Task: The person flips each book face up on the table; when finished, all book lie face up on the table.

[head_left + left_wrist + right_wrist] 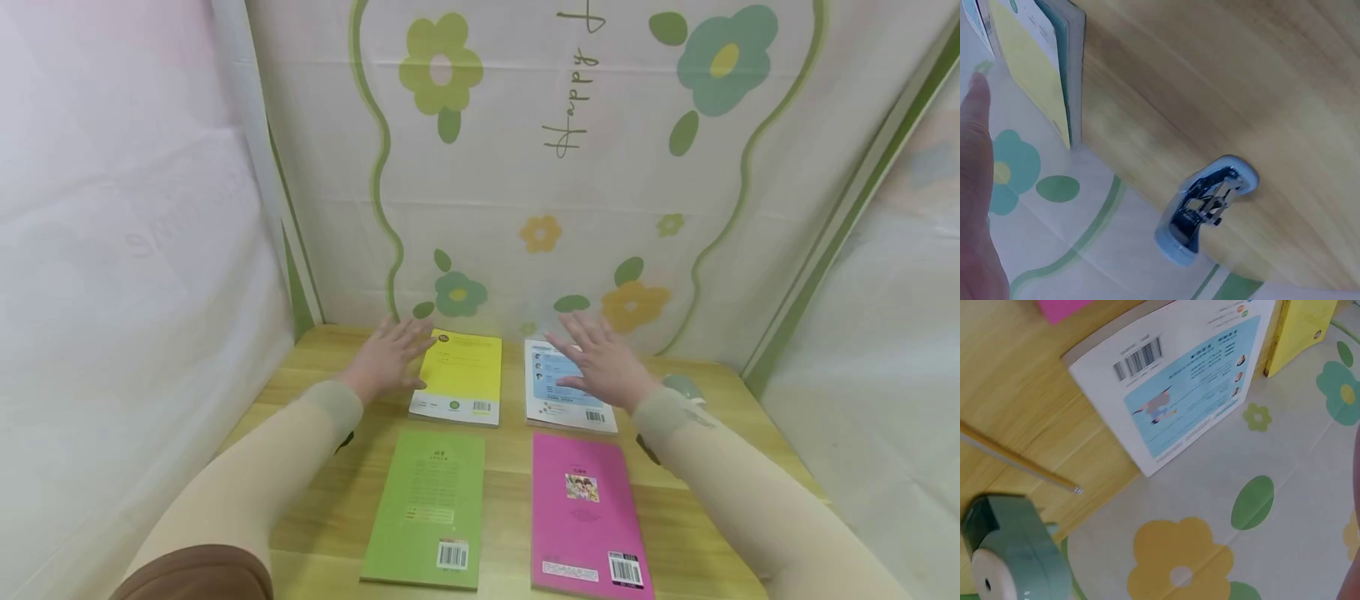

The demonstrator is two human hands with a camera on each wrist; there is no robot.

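Left hand (pixel 386 360) had its fingers straight and slightly spread, palm down, fingertips over the far-left corner of the yellow paperback book lying back cover up (pixel 459 377) — contact with the cover could not be told. Right hand (pixel 600 362) was also flat, fingers fanned out, over the white paperback book with the light blue panel (pixel 558 392); whether it pressed or hovered could not be told. Both hands held nothing.

The two books lay side by side, near the far edge of the light wooden table (pixel 510 467), a narrow gap between them. Nearer the front edge lay the green paperback book with a barcode (pixel 427 508), just in front of the yellow one, and the pink paperback book with a small picture on it (pixel 587 515), just in front of the white one — all four apart, in a two-by-two grid.

A pale green round pencil sharpener (pixel 1013 550) sat at the far-right corner beside a thin wooden stick (pixel 1019 464). A blue stapler (pixel 1207 209) sat at the table's far-left edge, by the floral cloth backdrop (pixel 525 167). Both forearms wore beige sleeves (pixel 255 475).
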